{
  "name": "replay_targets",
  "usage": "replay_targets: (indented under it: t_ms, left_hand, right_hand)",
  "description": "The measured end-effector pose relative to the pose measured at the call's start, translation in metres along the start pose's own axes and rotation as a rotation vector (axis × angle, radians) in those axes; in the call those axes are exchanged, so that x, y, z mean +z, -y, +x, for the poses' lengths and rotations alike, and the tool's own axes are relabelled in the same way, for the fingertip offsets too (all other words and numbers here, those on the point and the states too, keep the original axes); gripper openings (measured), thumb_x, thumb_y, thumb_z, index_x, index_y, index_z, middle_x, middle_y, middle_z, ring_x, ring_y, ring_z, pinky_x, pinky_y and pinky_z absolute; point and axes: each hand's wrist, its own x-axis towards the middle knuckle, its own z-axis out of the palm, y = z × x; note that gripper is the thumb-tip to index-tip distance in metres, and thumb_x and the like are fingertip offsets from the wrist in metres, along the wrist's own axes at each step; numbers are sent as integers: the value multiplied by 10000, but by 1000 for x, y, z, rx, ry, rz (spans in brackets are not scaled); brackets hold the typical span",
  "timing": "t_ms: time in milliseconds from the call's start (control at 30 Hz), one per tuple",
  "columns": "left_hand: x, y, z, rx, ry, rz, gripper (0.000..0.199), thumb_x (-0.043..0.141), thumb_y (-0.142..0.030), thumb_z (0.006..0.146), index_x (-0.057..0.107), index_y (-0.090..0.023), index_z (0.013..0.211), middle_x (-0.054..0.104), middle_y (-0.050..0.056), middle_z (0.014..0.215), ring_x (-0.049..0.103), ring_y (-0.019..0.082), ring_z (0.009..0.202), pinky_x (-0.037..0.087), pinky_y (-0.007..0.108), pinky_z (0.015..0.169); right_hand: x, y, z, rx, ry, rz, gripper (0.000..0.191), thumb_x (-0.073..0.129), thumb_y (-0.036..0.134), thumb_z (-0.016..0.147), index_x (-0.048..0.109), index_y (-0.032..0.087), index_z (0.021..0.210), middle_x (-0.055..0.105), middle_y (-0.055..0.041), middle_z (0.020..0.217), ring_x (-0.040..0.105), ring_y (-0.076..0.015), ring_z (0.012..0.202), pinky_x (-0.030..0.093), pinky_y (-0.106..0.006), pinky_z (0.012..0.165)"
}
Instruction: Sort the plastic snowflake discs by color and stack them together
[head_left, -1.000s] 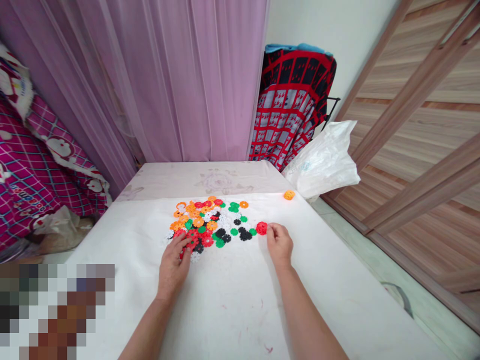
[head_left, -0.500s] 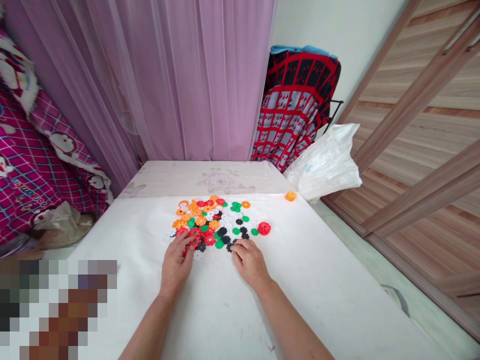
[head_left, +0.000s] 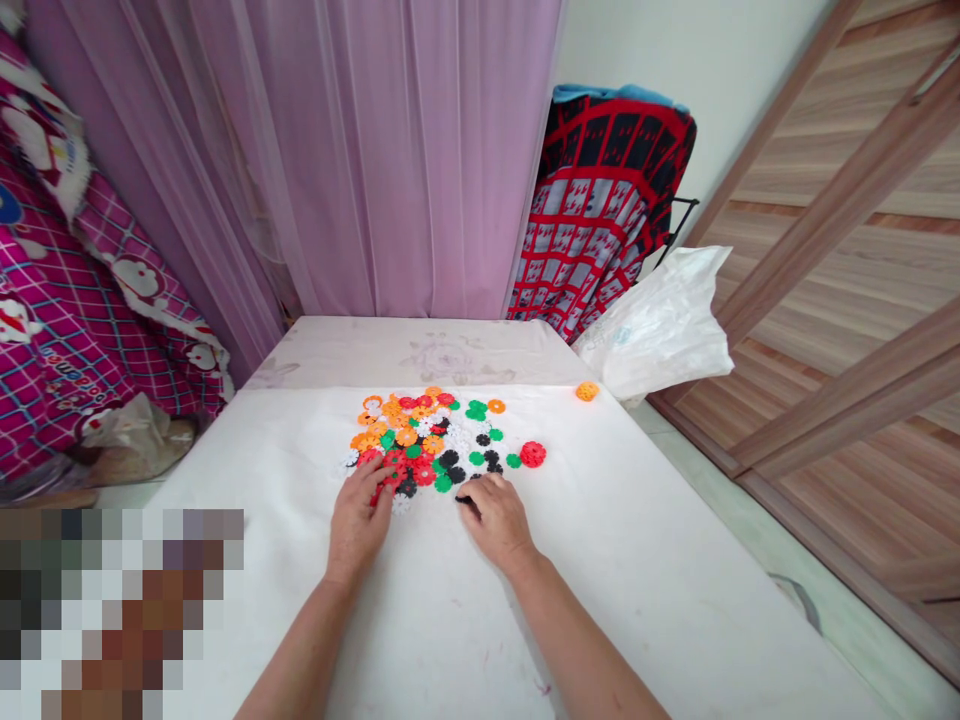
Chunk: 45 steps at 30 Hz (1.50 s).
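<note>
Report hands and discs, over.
Left hand resting on red discs. Right hand pinching a black disc at the pile's near edge. Nothing seen blocking either hand.

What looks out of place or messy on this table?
The orange ball sits apart near the table's far right corner, away from the loose heap of discs. Small reddish marks show on the white cloth. Nothing looks broken.

Lilac curtains (softly pleated) hang left of a slatted wooden wardrobe.
</note>
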Motion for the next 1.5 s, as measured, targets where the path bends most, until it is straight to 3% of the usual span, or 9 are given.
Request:
replay_targets:
  t_ms: [133, 233, 367, 500, 600, 800, 1067, 1300, 1500]
  left_hand:
    - [0, -1, 0, -2, -5, 12, 329, 471, -383, 903, 711, -243, 1079, 660, 87, 1256, 576, 255, 1219, 439, 486, 1073]
    - [0, 0, 1, 4, 4, 24, 329, 470, -380, 903, 711, -253, 1088, 663, 80, 1256, 579, 257, 1217, 438, 487, 1073]
    - [-1, 1, 1, 12, 10, 29, 327, 472, -377, 900, 711, -256, 1088, 663, 74, 1260, 576, 257, 1222, 430, 489, 1082]
    - [0, 0, 1, 4, 6, 33, 331, 468, -378, 900, 713, -254, 1085, 663, 78, 1259, 576, 260, 1220, 440, 492, 1070]
    - [0, 1, 1, 7, 5, 33, 331, 470, -374, 898, 714, -244, 1080, 665, 85, 1254, 584, 262, 1208, 450, 493, 1060]
    - [0, 2, 2, 11, 3, 35, 319, 476, -365, 891, 717, -247, 1064, 674, 73, 1241, 590, 252, 1198, 461, 469, 1051]
    - [0, 1, 1, 15, 0, 32, 337, 462, -390, 901, 717, -249, 1072, 662, 82, 1258, 579, 256, 1214, 448, 477, 1063]
    - [-1, 2, 0, 20, 14, 34, 340, 464, -393, 904, 720, -243, 1069, 660, 91, 1260, 581, 262, 1211, 448, 488, 1060]
    - [-2, 2, 1, 14, 23, 28, 346, 463, -402, 903, 722, -249, 1073, 657, 87, 1269, 578, 266, 1217, 446, 493, 1065]
  right_hand:
    - [-7, -7, -14, 14, -14, 140, 183, 535, 180, 879, 698, 259, 853, 705, -8, 837, 596, -178, 838, 451, -298, 779]
    - [-12, -21, -21, 210, -72, 226, 209, 505, 282, 902, 712, 251, 894, 703, -16, 854, 617, -151, 734, 476, -267, 700]
    - [-15, -44, -22, 408, -107, 72, 223, 585, 340, 829, 713, 287, 1003, 699, 6, 792, 620, -176, 716, 477, -291, 684]
    - [-17, -53, -21, 373, -194, -143, 241, 618, 310, 802, 710, 279, 1023, 686, -30, 931, 609, -210, 886, 463, -313, 752]
    - [-20, -46, -16, 307, -230, -193, 178, 577, 275, 843, 707, 251, 961, 678, -47, 975, 591, -210, 909, 446, -313, 767]
    - [-12, -20, 4, 104, -84, -168, 86, 612, 208, 823, 663, 252, 877, 687, -30, 854, 550, -227, 882, 394, -338, 772]
    - [8, -18, 5, 230, -112, -135, 138, 631, 184, 742, 607, 235, 867, 680, -20, 817, 561, -212, 821, 376, -323, 744]
    - [-12, -50, -18, 369, -290, 60, 321, 622, 276, 715, 563, 216, 1024, 718, -35, 920, 635, -223, 889, 445, -365, 843]
    - [-16, -56, -23, 369, -248, 31, 340, 614, 265, 711, 571, 215, 1044, 720, -37, 914, 634, -224, 904, 451, -362, 856]
